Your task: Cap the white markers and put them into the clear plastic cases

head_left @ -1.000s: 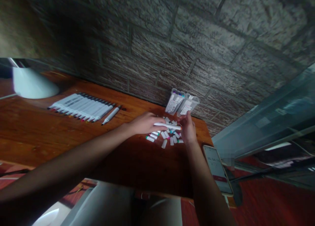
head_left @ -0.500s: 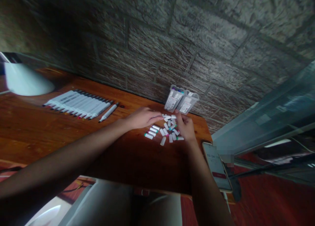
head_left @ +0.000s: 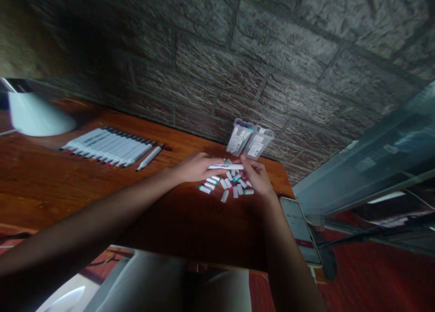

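Note:
Between my two hands a white marker (head_left: 225,166) lies level above a heap of marker caps. My left hand (head_left: 197,167) is closed on its left end. My right hand (head_left: 258,175) pinches the right end; whether a cap sits there I cannot tell. Loose white caps (head_left: 235,192) with coloured ends lie scattered below the marker. Beside them, several caps (head_left: 209,185) form a neat short row near my left hand. Further left lies a row of uncapped markers (head_left: 105,145), with a single marker (head_left: 149,157) at its right end.
Two clear plastic cases (head_left: 239,137) stand against the stone wall (head_left: 204,54), one holding some markers. A phone (head_left: 301,230) lies at the table's right edge. A white lamp base or similar rounded object (head_left: 37,115) stands at the far left of the wooden table (head_left: 41,185).
The marker has turned level and now spans both hands, its printed side showing. My right hand has come onto its right end. The caps and the row of markers stay put.

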Motion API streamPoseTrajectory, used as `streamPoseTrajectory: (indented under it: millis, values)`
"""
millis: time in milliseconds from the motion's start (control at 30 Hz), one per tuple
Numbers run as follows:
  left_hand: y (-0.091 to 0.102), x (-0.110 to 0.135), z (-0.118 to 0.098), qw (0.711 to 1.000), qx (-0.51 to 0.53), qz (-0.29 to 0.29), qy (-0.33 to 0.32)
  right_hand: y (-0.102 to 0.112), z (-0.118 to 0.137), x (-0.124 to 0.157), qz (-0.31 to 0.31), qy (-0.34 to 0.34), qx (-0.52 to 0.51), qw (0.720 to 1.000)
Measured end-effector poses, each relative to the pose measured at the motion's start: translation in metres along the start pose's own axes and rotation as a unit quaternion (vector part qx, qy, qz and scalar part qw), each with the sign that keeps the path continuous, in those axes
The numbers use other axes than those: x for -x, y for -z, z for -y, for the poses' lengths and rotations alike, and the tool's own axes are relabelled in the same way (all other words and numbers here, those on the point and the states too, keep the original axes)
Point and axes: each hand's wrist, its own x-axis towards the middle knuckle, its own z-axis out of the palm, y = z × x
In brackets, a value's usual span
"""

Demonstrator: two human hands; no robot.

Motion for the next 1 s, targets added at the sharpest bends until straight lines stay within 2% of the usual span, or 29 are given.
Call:
streamPoseTrajectory:
  millis: [133, 233, 367, 500, 600, 800, 1000]
  values:
    - [-0.006, 0.001, -0.013, 0.999, -0.038, 0.018, -0.005, -0.006, -0.002, -0.004, -0.106, -0.012, -0.114, 0.988]
    - [-0.008, 0.0, -0.025, 0.998, -0.049, 0.047, -0.014, -0.013, 0.0, -0.005, -0.105, -0.06, -0.217, 0.969]
    - [-0.008, -0.002, -0.033, 0.994, -0.077, 0.081, 0.003, -0.017, 0.006, -0.003, -0.08, -0.073, -0.266, 0.958]
    - [-0.008, -0.004, -0.038, 0.989, -0.107, 0.1, 0.026, -0.012, 0.009, -0.003, -0.063, -0.081, -0.279, 0.955]
    - [-0.008, -0.004, -0.042, 0.986, -0.127, 0.109, 0.016, -0.01, 0.008, -0.005, -0.048, -0.099, -0.274, 0.955]
    - [-0.003, -0.005, -0.042, 0.98, -0.134, 0.143, 0.013, -0.02, 0.003, 0.0, -0.047, -0.093, -0.18, 0.978]
    - [-0.001, -0.003, -0.044, 0.99, -0.088, 0.11, 0.03, -0.027, -0.001, 0.002, -0.064, -0.042, -0.119, 0.99]
